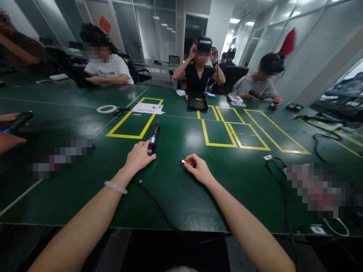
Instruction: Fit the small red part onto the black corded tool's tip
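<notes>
My left hand (138, 155) is closed around the lower end of an electric screwdriver (153, 136) with a dark body and a blue-and-silver band. Its thin tip points away from me, toward the yellow-taped rectangle. My right hand (200, 169) hovers low over the green table (172, 189), to the right of the screwdriver. Between its thumb and index finger is a small red piece (182, 161) with a bright spot, too small to make out its kind. The two hands are apart.
Yellow tape rectangles (221, 145) mark the table. A paper sheet (147, 108), a white ring (106, 109) and a black tray of small parts (197, 102) lie farther back. Black cables (159, 206) run near me. Several people sit around the table; one person's hand (13, 130) is at left.
</notes>
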`<state>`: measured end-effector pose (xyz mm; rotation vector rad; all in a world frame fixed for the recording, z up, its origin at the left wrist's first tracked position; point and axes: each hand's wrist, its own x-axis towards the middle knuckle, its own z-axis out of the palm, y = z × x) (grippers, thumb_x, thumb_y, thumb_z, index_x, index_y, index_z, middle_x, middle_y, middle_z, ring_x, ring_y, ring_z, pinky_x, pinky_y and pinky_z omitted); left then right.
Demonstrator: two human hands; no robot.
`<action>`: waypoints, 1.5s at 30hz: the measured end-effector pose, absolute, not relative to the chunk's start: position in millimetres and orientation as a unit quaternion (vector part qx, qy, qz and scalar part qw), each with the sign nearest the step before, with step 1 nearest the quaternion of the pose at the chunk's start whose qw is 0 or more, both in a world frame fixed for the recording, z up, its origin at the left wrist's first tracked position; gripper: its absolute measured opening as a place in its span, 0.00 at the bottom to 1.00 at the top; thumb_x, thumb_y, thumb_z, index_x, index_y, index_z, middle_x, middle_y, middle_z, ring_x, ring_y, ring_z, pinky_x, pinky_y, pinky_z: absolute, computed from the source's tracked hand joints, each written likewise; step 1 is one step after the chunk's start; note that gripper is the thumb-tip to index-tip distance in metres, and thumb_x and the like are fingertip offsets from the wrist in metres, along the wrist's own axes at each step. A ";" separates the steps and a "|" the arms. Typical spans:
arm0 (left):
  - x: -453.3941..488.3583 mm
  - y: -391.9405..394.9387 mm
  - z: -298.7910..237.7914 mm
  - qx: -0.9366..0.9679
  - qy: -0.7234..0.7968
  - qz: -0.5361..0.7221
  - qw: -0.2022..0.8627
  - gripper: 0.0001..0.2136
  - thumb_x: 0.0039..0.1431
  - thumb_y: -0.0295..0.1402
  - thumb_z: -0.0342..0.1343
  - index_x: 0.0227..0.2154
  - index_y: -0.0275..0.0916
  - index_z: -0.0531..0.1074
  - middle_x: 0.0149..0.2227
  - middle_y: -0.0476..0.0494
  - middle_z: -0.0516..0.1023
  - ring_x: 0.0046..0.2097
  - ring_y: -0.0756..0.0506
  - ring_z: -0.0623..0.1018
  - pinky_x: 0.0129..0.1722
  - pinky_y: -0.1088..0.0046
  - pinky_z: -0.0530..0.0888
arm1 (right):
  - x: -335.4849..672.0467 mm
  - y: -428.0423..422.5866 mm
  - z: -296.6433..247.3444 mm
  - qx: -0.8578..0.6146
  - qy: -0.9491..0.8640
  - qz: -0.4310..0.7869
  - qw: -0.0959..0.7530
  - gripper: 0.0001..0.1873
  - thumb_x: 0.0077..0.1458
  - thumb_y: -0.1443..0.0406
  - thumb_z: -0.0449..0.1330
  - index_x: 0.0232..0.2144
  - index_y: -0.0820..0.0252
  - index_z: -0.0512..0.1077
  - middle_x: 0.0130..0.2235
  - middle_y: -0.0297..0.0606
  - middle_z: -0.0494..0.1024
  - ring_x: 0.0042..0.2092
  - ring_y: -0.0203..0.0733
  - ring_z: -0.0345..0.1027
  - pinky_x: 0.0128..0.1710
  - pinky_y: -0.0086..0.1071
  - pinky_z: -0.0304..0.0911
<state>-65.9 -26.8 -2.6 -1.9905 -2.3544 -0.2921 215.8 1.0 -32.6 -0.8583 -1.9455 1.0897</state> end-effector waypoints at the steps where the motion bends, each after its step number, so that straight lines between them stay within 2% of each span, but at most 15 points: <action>1: -55.5 -27.8 -3.4 -0.656 -0.748 -0.097 0.020 0.32 0.54 0.47 0.51 0.60 0.37 0.59 0.54 0.33 0.68 0.52 0.34 0.69 0.45 0.60 0.71 | 216.0 1.6 -33.2 -0.339 -0.761 0.412 0.369 0.07 0.55 0.63 0.59 0.36 0.59 0.68 0.32 0.34 0.73 0.32 0.36 0.66 0.33 0.30 0.62; 5: -17.1 -35.3 -6.1 -0.709 -0.694 -0.125 0.001 0.32 0.56 0.47 0.51 0.61 0.39 0.57 0.56 0.36 0.67 0.53 0.36 0.69 0.46 0.62 0.71 | 216.3 3.3 -36.0 -0.347 -0.773 0.373 0.378 0.07 0.54 0.64 0.59 0.37 0.59 0.69 0.34 0.35 0.73 0.35 0.38 0.67 0.36 0.32 0.62; 15: 29.0 -53.4 -8.5 -0.779 -0.602 -0.175 -0.033 0.33 0.55 0.44 0.54 0.62 0.42 0.55 0.55 0.37 0.67 0.54 0.38 0.68 0.50 0.62 0.69 | 216.1 4.7 -37.2 -0.349 -0.788 0.342 0.374 0.06 0.51 0.67 0.58 0.34 0.58 0.66 0.31 0.33 0.70 0.33 0.38 0.65 0.36 0.32 0.63; 20: 31.5 -55.2 -5.3 -0.783 -0.597 -0.173 -0.032 0.32 0.56 0.43 0.54 0.62 0.40 0.55 0.55 0.36 0.67 0.54 0.37 0.68 0.52 0.61 0.68 | 217.3 6.1 -37.6 -0.340 -0.809 0.302 0.372 0.06 0.52 0.68 0.58 0.35 0.58 0.68 0.35 0.37 0.70 0.37 0.40 0.66 0.39 0.34 0.64; 32: 31.9 -55.0 -6.8 -0.780 -0.601 -0.174 -0.021 0.31 0.56 0.43 0.54 0.61 0.41 0.56 0.55 0.36 0.67 0.53 0.37 0.68 0.51 0.61 0.69 | 211.6 1.3 -35.2 -0.347 -0.810 0.293 0.370 0.06 0.52 0.68 0.60 0.35 0.58 0.70 0.35 0.37 0.71 0.36 0.40 0.66 0.37 0.33 0.64; 35: 32.6 -55.5 -4.9 -0.779 -0.602 -0.172 -0.019 0.31 0.56 0.43 0.54 0.61 0.40 0.56 0.55 0.36 0.67 0.53 0.37 0.68 0.51 0.61 0.69 | 211.5 0.5 -34.7 -0.345 -0.806 0.307 0.371 0.08 0.52 0.69 0.60 0.37 0.59 0.71 0.36 0.38 0.73 0.35 0.40 0.68 0.38 0.34 0.65; 40: 34.7 -56.7 -3.6 -0.778 -0.604 -0.172 -0.007 0.30 0.57 0.43 0.53 0.61 0.38 0.57 0.54 0.35 0.68 0.52 0.37 0.69 0.50 0.61 0.69 | 214.8 -0.7 -31.3 -0.355 -0.802 0.313 0.364 0.05 0.56 0.66 0.60 0.35 0.58 0.74 0.34 0.38 0.78 0.35 0.41 0.72 0.39 0.35 0.66; 45: 39.3 -56.3 -6.9 -0.766 -0.620 -0.167 0.026 0.27 0.61 0.46 0.49 0.59 0.38 0.58 0.51 0.35 0.69 0.49 0.38 0.71 0.46 0.63 0.68 | 216.3 -2.0 -28.6 -0.342 -0.814 0.278 0.379 0.07 0.57 0.66 0.58 0.36 0.59 0.76 0.34 0.40 0.77 0.35 0.41 0.71 0.39 0.34 0.65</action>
